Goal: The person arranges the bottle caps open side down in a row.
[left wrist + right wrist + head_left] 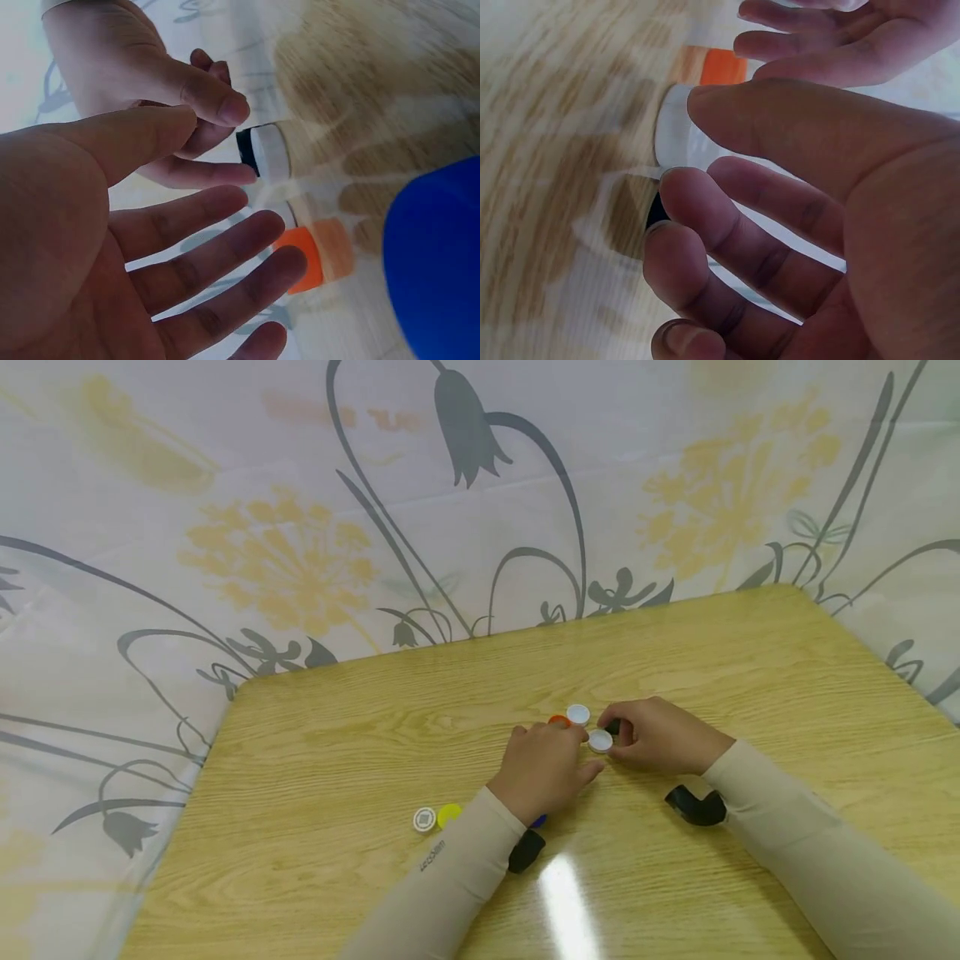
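My right hand (667, 735) holds a small white bottle cap (600, 741) at its edge on the wooden table, thumb and forefinger on either side. A black cap (613, 727) sits just behind it, partly covered by the fingers. My left hand (543, 764) hovers palm down beside them, its fingers (217, 300) spread and holding nothing. Close to those fingertips is an orange cap (304, 259), mostly hidden in the head view. Another white cap (577, 714) lies beside the orange one, farther from me.
By the left forearm lie a yellow cap (450, 815) and a white cap with a grey square (424, 820). A blue cap (538, 821) shows partly beneath the left wrist. Black curved pieces (697, 807) (527, 852) sit at both wrists. Patterned cloth hangs behind the table (337, 718).
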Demonstrator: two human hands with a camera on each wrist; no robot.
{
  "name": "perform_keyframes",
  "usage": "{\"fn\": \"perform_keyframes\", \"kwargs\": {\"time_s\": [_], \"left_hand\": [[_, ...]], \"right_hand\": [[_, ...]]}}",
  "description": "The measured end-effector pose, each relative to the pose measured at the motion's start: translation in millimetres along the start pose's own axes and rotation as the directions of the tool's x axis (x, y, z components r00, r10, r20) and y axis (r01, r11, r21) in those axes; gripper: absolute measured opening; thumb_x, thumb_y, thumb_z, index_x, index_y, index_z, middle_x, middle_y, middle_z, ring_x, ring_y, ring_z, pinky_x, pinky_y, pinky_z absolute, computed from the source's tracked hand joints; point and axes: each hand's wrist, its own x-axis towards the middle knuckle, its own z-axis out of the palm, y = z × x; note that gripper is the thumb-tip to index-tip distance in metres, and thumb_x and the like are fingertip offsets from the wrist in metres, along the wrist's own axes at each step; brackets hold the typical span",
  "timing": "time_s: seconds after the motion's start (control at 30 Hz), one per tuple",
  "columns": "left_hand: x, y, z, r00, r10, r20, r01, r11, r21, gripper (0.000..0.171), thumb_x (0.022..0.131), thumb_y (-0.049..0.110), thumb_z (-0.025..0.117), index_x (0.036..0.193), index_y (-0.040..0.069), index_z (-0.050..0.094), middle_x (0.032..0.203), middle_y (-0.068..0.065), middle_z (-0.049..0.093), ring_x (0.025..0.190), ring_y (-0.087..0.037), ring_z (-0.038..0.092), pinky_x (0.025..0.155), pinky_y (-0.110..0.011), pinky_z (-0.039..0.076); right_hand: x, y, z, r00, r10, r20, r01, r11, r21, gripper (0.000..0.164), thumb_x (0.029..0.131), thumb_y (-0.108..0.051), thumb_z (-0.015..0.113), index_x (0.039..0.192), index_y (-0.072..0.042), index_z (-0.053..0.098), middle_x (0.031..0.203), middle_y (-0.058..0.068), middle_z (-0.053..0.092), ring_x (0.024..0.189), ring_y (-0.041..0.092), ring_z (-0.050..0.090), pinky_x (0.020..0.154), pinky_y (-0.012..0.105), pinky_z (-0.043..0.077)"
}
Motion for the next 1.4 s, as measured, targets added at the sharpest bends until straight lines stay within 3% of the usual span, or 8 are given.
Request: {"fn": "perform_keyframes", "kwargs": {"time_s": [0.53,1.07,1.4], "left_hand": [[2.2,0.2,9.3,0.998,-0.012,0.065,0.011,1.000,0.011,0.033,0.099,0.049,0.058,0.110,0.020,0.071,0.108,0.003,0.071,0.100,-0.020,0.067,0.092,-0.049,0.050],[-0.3,-1.3,11.8,0.999,0.002,0.041,-0.004,0.998,0.057,0.034,0.099,0.049,0.058,0.107,0.019,0.072,0.102,0.003,0.069,0.090,-0.017,0.064,0.079,-0.039,0.051],[3.0,-2.5,9.3,1.000,-0.019,0.024,0.020,0.998,-0.065,0.030,0.099,0.047,0.059,0.092,0.020,0.072,0.079,0.008,0.067,0.074,-0.012,0.063,0.084,-0.044,0.049]], "right_hand": [[2.7,5.4,7.7,1.000,-0.028,-0.001,0.028,0.999,-0.030,0.016,0.085,-0.005,0.073,0.101,-0.007,0.070,0.069,-0.008,0.058,0.063,0.002,0.050,0.061,0.021,0.045],[3.5,2.3,9.8,0.999,-0.006,0.041,0.007,0.999,-0.035,0.017,0.088,-0.018,0.077,0.100,-0.009,0.069,0.069,-0.009,0.056,0.061,0.002,0.049,0.061,0.022,0.044],[2.4,0.1,4.2,0.998,-0.050,0.039,0.050,0.999,-0.004,0.014,0.088,-0.015,0.076,0.101,-0.010,0.071,0.072,-0.010,0.058,0.065,0.001,0.051,0.062,0.022,0.047]]}}
